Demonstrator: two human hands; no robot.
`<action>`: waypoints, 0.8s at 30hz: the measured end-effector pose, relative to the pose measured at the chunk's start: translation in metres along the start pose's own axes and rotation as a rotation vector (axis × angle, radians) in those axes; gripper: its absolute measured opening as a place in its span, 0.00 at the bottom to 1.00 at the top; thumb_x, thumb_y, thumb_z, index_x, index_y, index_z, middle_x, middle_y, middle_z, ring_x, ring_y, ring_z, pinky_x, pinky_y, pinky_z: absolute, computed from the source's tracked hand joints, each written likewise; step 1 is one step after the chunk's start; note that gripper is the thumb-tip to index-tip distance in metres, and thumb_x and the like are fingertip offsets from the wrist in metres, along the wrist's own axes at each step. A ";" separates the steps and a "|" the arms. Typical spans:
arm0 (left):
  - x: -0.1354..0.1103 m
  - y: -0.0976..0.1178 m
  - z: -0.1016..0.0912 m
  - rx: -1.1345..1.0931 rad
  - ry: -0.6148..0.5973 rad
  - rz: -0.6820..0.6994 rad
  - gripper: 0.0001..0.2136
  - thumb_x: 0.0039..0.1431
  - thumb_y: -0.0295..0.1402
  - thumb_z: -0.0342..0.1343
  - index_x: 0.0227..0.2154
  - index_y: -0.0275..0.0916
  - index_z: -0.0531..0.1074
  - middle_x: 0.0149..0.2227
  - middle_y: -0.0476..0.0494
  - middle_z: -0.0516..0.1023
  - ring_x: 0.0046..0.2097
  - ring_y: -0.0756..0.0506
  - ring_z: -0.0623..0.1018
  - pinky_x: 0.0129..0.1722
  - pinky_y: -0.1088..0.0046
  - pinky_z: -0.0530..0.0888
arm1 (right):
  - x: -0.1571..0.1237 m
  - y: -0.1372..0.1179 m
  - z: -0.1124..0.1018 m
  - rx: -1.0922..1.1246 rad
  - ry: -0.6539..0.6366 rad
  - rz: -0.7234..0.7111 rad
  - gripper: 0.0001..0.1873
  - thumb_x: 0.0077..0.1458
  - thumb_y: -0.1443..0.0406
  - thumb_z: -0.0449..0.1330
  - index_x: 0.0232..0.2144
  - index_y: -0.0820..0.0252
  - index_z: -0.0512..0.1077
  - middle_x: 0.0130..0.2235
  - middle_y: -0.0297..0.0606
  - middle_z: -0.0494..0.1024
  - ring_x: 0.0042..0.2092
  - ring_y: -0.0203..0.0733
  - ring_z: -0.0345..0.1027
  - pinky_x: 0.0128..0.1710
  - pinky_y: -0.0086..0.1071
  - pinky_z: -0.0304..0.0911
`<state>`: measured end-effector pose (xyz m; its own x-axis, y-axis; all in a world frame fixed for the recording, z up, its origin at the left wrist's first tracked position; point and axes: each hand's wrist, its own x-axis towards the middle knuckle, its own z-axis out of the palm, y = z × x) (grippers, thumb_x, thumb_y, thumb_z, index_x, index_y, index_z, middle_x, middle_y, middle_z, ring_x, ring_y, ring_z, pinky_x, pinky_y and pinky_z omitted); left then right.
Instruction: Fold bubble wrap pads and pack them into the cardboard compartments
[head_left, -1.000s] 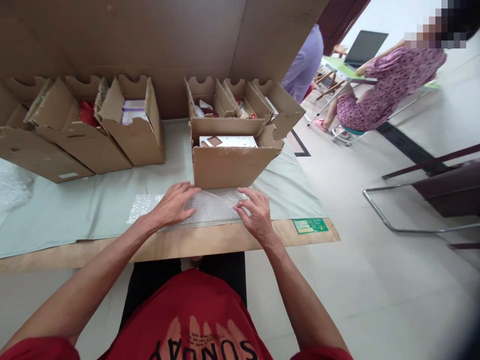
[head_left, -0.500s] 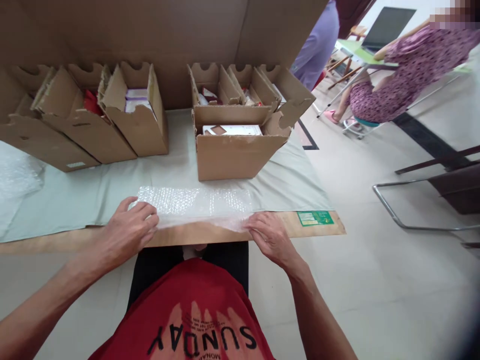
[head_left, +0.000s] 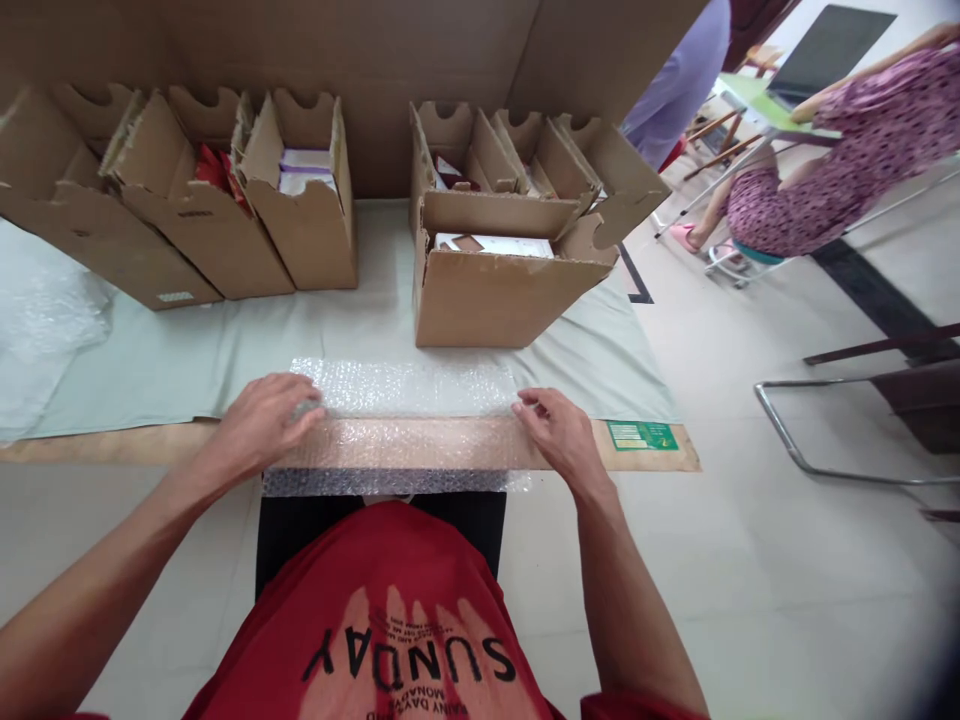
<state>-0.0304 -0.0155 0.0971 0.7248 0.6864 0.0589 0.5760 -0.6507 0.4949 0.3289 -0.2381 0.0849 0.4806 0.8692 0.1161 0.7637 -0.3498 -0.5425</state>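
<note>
Bubble wrap (head_left: 412,436) lies longways — left to right.

So the person's bare left forearm (head_left: 124,565) is slanting up and inward, with the bare right forearm (head_left: 634,590) leaning in from the other side. The bare left hand (head_left: 271,415) is sitting back-side up, its fingers (head_left: 289,385) bending and its thumb (head_left: 304,426) pointing inward. The bare right hand (head_left: 559,432) is kinda mirroring it, fingers curling toward the thumb. They're sitting well apart, roughly level; can't really tell if either's pinching.
</note>
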 end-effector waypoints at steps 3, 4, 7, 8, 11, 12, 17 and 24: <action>0.017 -0.022 0.005 0.158 0.061 -0.104 0.16 0.54 0.41 0.58 0.45 0.43 0.78 0.48 0.33 0.81 0.52 0.29 0.77 0.55 0.52 0.69 | 0.021 0.004 0.022 -0.177 0.028 0.089 0.19 0.60 0.57 0.60 0.49 0.62 0.77 0.43 0.48 0.82 0.41 0.52 0.75 0.44 0.43 0.67; 0.022 -0.027 0.007 0.204 0.056 -0.136 0.18 0.54 0.41 0.58 0.47 0.42 0.77 0.48 0.31 0.80 0.52 0.28 0.77 0.54 0.51 0.70 | 0.026 0.005 0.027 -0.215 0.030 0.110 0.20 0.59 0.58 0.61 0.50 0.63 0.76 0.43 0.48 0.82 0.43 0.54 0.75 0.44 0.43 0.66; 0.034 -0.032 0.011 0.273 0.032 -0.203 0.21 0.52 0.40 0.59 0.49 0.39 0.76 0.43 0.31 0.80 0.49 0.27 0.77 0.49 0.53 0.71 | 0.033 0.005 0.037 -0.223 -0.002 0.137 0.18 0.58 0.60 0.61 0.49 0.60 0.76 0.39 0.45 0.83 0.43 0.54 0.75 0.42 0.41 0.64; 0.036 -0.031 0.011 0.268 0.015 -0.225 0.19 0.52 0.39 0.58 0.46 0.40 0.77 0.39 0.34 0.80 0.47 0.28 0.78 0.47 0.55 0.72 | 0.033 0.005 0.039 -0.204 -0.011 0.134 0.16 0.58 0.61 0.61 0.47 0.59 0.77 0.37 0.43 0.83 0.41 0.52 0.75 0.41 0.39 0.63; 0.038 -0.023 0.007 0.228 -0.069 -0.282 0.07 0.52 0.38 0.55 0.31 0.43 0.75 0.28 0.41 0.77 0.38 0.35 0.77 0.38 0.63 0.70 | 0.027 0.005 0.040 -0.151 0.013 0.089 0.09 0.59 0.62 0.58 0.39 0.57 0.77 0.34 0.40 0.82 0.38 0.49 0.73 0.39 0.38 0.60; 0.037 -0.019 0.005 0.223 -0.092 -0.286 0.06 0.52 0.38 0.54 0.28 0.43 0.73 0.27 0.42 0.76 0.37 0.37 0.77 0.37 0.64 0.69 | 0.023 0.004 0.040 -0.137 0.044 0.066 0.08 0.60 0.62 0.57 0.36 0.57 0.76 0.34 0.40 0.82 0.38 0.48 0.72 0.40 0.38 0.59; 0.028 -0.004 -0.015 0.148 -0.063 -0.401 0.10 0.53 0.42 0.51 0.31 0.42 0.70 0.35 0.43 0.78 0.37 0.41 0.77 0.37 0.66 0.70 | 0.016 0.000 0.034 -0.101 0.268 -0.070 0.10 0.64 0.62 0.55 0.33 0.57 0.73 0.35 0.39 0.81 0.39 0.46 0.71 0.43 0.37 0.55; 0.052 -0.001 -0.009 0.094 -0.024 -0.427 0.24 0.56 0.39 0.52 0.57 0.41 0.69 0.37 0.46 0.80 0.40 0.41 0.79 0.40 0.67 0.72 | 0.056 -0.005 0.038 -0.312 0.219 -0.033 0.08 0.64 0.65 0.56 0.34 0.59 0.74 0.38 0.43 0.81 0.42 0.50 0.70 0.44 0.40 0.54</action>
<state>0.0027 0.0240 0.1077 0.4221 0.8932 -0.1548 0.8570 -0.3375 0.3894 0.3350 -0.1745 0.0622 0.5086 0.7983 0.3225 0.8585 -0.4420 -0.2598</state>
